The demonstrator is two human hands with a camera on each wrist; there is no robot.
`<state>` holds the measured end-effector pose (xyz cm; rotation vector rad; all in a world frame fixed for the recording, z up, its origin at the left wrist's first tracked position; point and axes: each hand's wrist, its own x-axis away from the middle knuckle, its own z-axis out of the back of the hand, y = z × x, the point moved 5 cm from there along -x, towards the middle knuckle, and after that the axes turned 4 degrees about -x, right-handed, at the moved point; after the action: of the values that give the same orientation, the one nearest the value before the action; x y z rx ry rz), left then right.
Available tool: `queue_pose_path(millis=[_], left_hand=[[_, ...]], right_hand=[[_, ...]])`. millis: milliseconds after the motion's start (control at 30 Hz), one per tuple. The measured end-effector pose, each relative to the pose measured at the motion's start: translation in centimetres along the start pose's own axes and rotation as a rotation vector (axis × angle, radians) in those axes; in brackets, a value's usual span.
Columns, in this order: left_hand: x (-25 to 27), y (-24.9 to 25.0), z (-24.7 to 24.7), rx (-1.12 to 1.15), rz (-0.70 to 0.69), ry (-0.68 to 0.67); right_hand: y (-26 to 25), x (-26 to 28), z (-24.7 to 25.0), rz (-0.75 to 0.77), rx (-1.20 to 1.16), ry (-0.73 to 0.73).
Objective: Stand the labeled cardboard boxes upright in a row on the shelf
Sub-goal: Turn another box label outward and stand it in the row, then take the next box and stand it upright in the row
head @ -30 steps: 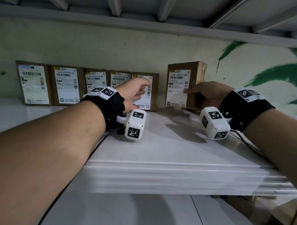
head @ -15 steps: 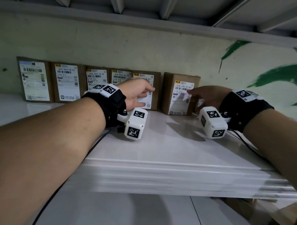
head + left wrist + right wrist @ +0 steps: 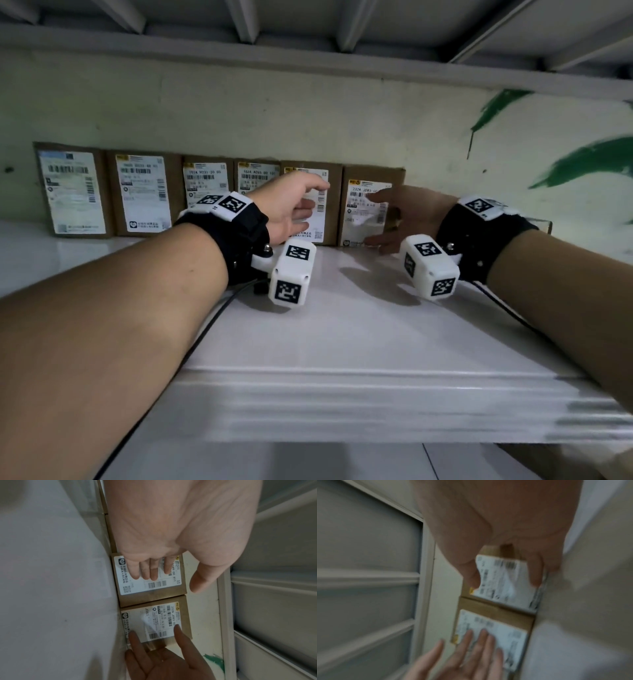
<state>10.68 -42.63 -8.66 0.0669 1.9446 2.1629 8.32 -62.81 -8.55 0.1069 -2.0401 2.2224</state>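
Note:
Several brown cardboard boxes with white labels stand upright in a row against the wall on the white shelf [image 3: 342,325]. My left hand [image 3: 308,209] hovers in front of the fifth box [image 3: 334,205], fingers straight over its label [image 3: 150,585]. The sixth box [image 3: 373,178] stands at the row's right end, flush against the fifth. My right hand [image 3: 380,219] has its fingers spread straight, and the fingertips [image 3: 177,627] touch the sixth box's label [image 3: 154,620]. The right wrist view is blurred; it shows the sixth box [image 3: 503,582] and the fifth box [image 3: 491,632].
Further left stand the first box [image 3: 73,192], the second [image 3: 144,195], the third [image 3: 205,178] and the fourth [image 3: 257,174]. A pale wall with green paint marks [image 3: 582,161] lies behind. The ribbed underside of an upper shelf [image 3: 308,20] hangs overhead.
The sixth box moved left and back, from a gap beside the row to flush against the fifth box. My right hand went from holding its side to spread fingers on its label.

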Motion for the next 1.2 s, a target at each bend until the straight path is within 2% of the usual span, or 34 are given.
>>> queue_pose_path(millis=[133, 267, 367, 567, 767, 933, 1067, 1133, 1200], left_hand=[[-0.5, -0.2, -0.1, -0.017, 0.0, -0.002], [-0.4, -0.3, -0.1, -0.032, 0.008, 0.001], [-0.1, -0.4, -0.1, -0.013, 0.028, 0.009], [-0.5, -0.7, 0.2, 0.003, 0.037, 0.001], [-0.3, -0.6, 0.4, 0.086, 0.09, -0.073], [0.0, 0.0, 0.2, 0.165, 0.087, -0.161], [0.9, 0.3, 0.5, 0.26, 0.065, -0.186], [1.4, 0.5, 0.4, 0.301, 0.068, -0.156], [1.5, 1.0, -0.6, 0.338, 0.066, -0.094]], right_hand=[[0.7, -0.3, 1.2, 0.004, -0.1, -0.052], [0.2, -0.2, 3.3, 0.022, -0.11, 0.031], [0.0, 0.5, 3.1, 0.054, -0.143, 0.001], [0.7, 0.4, 2.4, 0.042, 0.005, 0.016], [0.8, -0.7, 3.2, 0.05, 0.102, 0.128], [0.3, -0.6, 3.2, 0.056, 0.167, 0.143], [-1.1, 0.8, 3.4, 0.188, 0.097, 0.203], [-2.2, 2.6, 3.4, 0.288, 0.087, 0.24], [-2.7, 4.4, 3.7, 0.303, -0.003, 0.23]])
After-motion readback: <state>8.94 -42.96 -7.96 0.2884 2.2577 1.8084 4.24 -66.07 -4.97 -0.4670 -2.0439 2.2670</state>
